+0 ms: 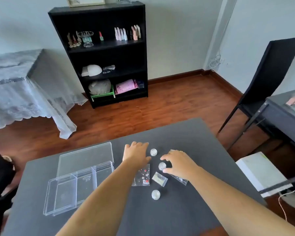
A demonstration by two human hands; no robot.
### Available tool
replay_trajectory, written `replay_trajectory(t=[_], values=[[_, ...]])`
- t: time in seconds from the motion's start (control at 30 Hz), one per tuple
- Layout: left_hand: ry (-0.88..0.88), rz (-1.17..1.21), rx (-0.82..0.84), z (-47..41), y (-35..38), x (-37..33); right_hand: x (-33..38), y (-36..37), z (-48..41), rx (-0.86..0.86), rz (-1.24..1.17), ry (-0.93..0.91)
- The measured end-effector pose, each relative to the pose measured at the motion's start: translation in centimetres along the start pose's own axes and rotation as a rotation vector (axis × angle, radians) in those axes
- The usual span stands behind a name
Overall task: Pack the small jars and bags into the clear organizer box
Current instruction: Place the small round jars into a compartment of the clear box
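The left hand [137, 153] lies flat, palm down, fingers stretched toward 12 o'clock; it holds nothing. Its wrist covers the far edge of a clear bag with red and white flowers [142, 176]. The right hand [179, 163] is half open and curved, with thumb and forefinger on both sides of a small round jar [162, 165]; they seem to touch the jar, but I cannot tell if it is lifted from the table [186, 210].

A second jar [153, 152] stands between the two hands, at 12 o'clock from the first one. A third jar [155, 194] stands alone at 6 o'clock, nearer to the person. A small bag with pale content [159, 179] lies just right of the flower bag, its long axis toward 2 o'clock. Another clear bag [180, 179] is partly under the right wrist.

The clear organizer box [78, 188] is at 9 o'clock from the hands, open, with dividers inside; its long axis goes from 8 to 2 o'clock. Its lid [85, 159] lies flat behind it, touching.
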State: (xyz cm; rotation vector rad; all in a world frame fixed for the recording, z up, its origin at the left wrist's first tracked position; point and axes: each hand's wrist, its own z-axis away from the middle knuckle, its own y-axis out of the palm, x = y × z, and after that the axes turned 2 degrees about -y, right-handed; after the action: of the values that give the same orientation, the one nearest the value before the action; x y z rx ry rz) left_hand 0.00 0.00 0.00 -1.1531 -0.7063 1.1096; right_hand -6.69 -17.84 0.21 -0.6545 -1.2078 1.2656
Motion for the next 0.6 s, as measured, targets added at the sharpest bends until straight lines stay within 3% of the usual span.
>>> replay_trajectory(t=[0.27,0.6], values=[[-0.023,0.019,-0.06,-2.1,1.5,-1.0,-0.9,2.0,-2.2,-0.017,0.213,-0.101],[-0.18,-0.002,-0.192,-1.2,1.6,-2.3,-2.6,-0.1,-2.5,-0.178,0.092,-0.173]])
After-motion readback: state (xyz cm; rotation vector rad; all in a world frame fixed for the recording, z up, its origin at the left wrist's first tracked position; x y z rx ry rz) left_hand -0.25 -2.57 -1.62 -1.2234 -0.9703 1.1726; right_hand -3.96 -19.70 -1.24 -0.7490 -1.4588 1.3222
